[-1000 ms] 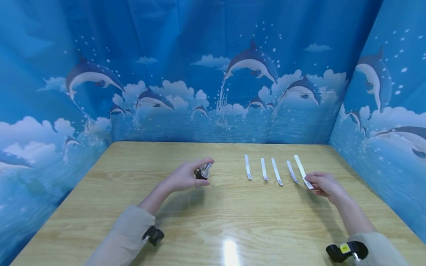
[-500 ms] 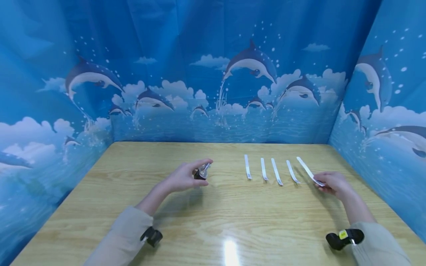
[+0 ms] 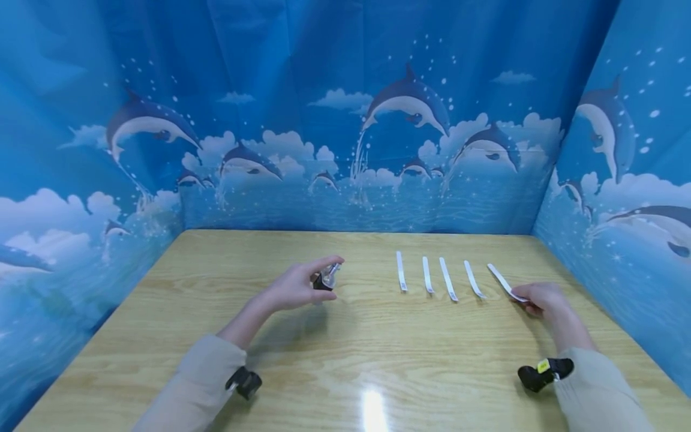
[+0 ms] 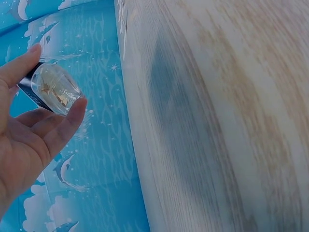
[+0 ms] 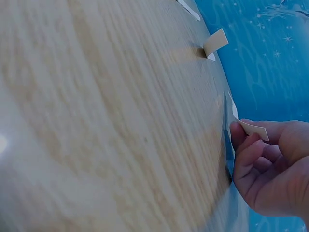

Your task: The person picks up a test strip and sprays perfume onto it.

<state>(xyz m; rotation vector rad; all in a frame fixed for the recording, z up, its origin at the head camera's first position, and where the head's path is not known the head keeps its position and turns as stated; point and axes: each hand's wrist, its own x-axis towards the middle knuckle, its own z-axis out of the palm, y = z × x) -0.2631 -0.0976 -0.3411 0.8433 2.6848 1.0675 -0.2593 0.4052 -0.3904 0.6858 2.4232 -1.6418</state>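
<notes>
My left hand [image 3: 294,288] holds a small glass bottle [image 3: 326,279] above the left-middle of the table, between thumb and fingers. In the left wrist view the bottle [image 4: 57,89] lies tilted, with a clear rounded glass part, gold-coloured bits showing through it and a black part with lettering. At the right, my right hand [image 3: 545,300] pinches the near end of a white paper strip [image 3: 499,276] between thumb and fingers. That strip slants away to the far left, close over the table. The right wrist view shows its bent end [image 5: 256,131] sticking out past my fingertips.
Left of the right hand, several more white strips lie in a row on the wooden table [image 3: 351,348], among them one strip [image 3: 474,279] nearest the hand. Their near ends curl up. A blue dolphin-print curtain [image 3: 302,120] stands behind the table and along its sides.
My right hand has moved right with the strip and then come down closer to the table; the strip now slants more to the left. The left hand with the bottle has hardly moved.
</notes>
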